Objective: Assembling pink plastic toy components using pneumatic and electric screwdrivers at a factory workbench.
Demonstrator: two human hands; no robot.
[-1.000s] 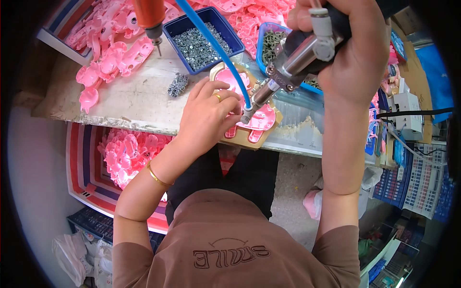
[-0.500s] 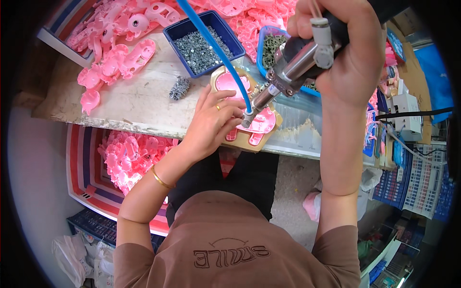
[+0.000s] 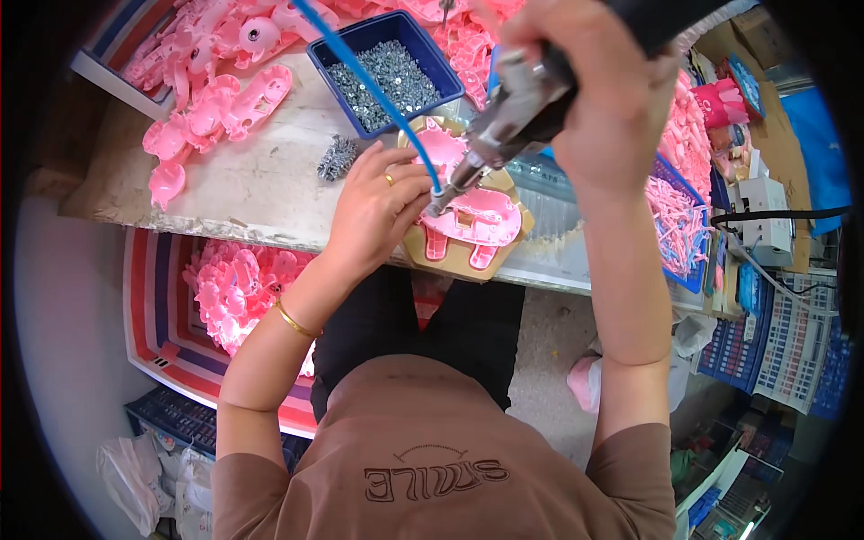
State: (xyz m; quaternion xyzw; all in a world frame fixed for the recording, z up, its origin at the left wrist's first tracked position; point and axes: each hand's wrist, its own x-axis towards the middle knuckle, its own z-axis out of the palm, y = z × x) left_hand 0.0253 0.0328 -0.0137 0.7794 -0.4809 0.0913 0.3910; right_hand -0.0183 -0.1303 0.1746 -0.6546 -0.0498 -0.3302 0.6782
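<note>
My right hand [image 3: 603, 99] is wrapped around a pneumatic screwdriver [image 3: 513, 117] with a dark grip and a metal front. Its nose slants down to the left, onto a pink plastic shell [image 3: 490, 216] lying in a tan, wood-coloured fixture [image 3: 519, 245]. My left hand [image 3: 378, 202] reaches over the left edge of the fixture. Its thumb side and bent fingertips close in at the screwdriver's nose; the exact contact is partly hidden. A thin blue hose [image 3: 369, 85] runs from the nose up to the left. Whether a screw sits under the tip is hidden.
Behind the fixture stands a blue bin [image 3: 387, 85] of small metal screws, with a screw pile [image 3: 337, 158] beside it. Pink shells [image 3: 211, 112] lie at left and back; more fill a striped box [image 3: 144, 315] below. A blue basket [image 3: 693, 270] of thin pink pieces stands right.
The screwdriver has moved left and its nose now meets the shell further left. My left hand has shifted slightly left with it. The right hand has moved left and is blurred.
</note>
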